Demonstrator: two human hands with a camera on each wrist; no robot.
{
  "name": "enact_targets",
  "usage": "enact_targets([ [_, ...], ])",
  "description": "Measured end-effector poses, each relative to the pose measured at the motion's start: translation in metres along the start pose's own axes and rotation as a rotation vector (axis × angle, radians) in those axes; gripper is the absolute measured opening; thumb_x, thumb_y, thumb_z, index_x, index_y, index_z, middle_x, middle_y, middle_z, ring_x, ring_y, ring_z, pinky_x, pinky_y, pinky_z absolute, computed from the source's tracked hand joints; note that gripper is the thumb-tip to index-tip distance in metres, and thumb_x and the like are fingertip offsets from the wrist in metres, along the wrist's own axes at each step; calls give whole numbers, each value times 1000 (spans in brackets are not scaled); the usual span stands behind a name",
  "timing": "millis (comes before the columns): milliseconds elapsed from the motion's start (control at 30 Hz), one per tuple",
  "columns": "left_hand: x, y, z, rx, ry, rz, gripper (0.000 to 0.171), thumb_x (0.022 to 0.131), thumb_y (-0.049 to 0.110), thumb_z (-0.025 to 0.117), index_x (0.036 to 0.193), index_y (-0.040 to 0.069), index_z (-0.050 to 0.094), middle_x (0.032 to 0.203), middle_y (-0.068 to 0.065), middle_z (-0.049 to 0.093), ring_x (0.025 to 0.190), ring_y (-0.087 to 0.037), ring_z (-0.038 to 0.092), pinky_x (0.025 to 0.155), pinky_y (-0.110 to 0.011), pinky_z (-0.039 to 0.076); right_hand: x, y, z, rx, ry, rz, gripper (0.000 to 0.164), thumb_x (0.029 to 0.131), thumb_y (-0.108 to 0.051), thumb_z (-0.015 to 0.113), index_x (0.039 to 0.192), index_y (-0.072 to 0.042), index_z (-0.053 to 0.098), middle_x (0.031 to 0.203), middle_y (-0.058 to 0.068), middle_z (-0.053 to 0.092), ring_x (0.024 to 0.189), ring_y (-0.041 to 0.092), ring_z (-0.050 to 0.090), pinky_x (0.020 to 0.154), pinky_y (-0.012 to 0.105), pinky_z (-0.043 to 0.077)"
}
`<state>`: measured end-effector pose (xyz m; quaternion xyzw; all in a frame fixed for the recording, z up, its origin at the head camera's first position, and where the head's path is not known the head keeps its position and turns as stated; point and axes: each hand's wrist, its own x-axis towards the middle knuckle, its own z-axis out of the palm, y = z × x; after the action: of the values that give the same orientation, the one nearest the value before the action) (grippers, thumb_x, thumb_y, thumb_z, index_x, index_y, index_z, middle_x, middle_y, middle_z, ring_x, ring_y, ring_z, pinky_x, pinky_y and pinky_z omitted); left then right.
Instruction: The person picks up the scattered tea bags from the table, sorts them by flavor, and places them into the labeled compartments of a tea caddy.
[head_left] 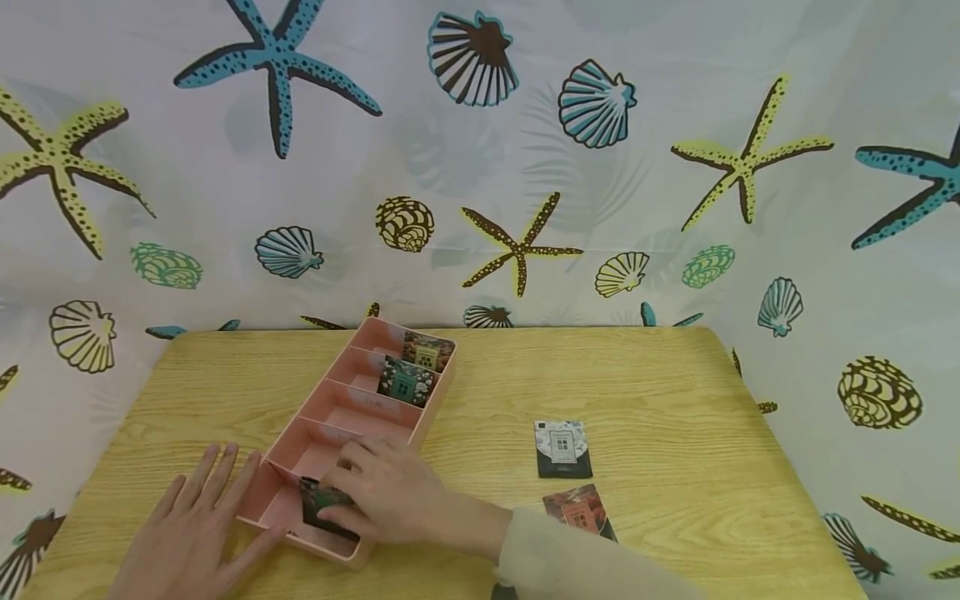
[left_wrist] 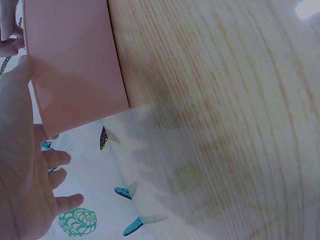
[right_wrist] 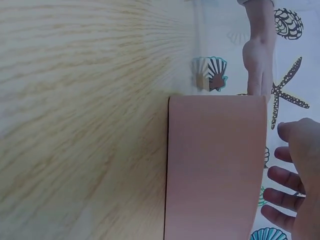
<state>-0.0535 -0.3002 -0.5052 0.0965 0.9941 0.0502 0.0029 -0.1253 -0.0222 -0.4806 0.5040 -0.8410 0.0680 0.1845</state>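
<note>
A long pink divided box stands at an angle on the table. In its nearest compartment leans a dark green drip coffee-style sachet, partly hidden by my right hand. The thumb and loosely bent fingers of that hand are spread over this end of the box; in the right wrist view they stand apart above its rim, with nothing seen between them. My left hand lies with straight, spread fingers beside the box's left near corner, thumb along the near rim. Printed sachets stand in the two far compartments, one yellow-labelled, one green-labelled.
Right of the box, a white and black sachet lies flat on the wooden table. A red-brown sachet lies nearer, partly behind the right sleeve. A patterned curtain hangs behind the table.
</note>
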Motion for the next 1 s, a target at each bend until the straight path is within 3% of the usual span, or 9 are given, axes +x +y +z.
enact_targets([
  [300, 2, -1, -1, 0, -19, -8, 102, 96, 77, 54, 166, 6, 33, 166, -32, 35, 160, -49, 24, 124, -75, 24, -19, 8, -16, 5, -106, 16, 50, 101, -68, 54, 134, -31, 65, 126, -11, 63, 119, 8, 60, 106, 23, 52],
  [667, 3, -1, 0, 4, -14, -6, 103, 95, 78, 54, 165, 6, 33, 166, -32, 36, 159, -50, 26, 122, -74, 29, -50, 35, -41, 3, -200, 29, 72, 97, -76, 54, 150, -27, 55, 141, -4, 59, 127, 14, 59, 105, 32, 53],
  [1000, 2, -1, 1, 16, 15, 8, 102, 94, 77, 56, 164, 6, 36, 165, -32, 39, 159, -49, 28, 119, -74, 32, -90, 56, -52, 84, -269, 57, 77, 97, -72, 58, 157, -25, 47, 152, 0, 56, 143, 20, 54, 119, 38, 50],
])
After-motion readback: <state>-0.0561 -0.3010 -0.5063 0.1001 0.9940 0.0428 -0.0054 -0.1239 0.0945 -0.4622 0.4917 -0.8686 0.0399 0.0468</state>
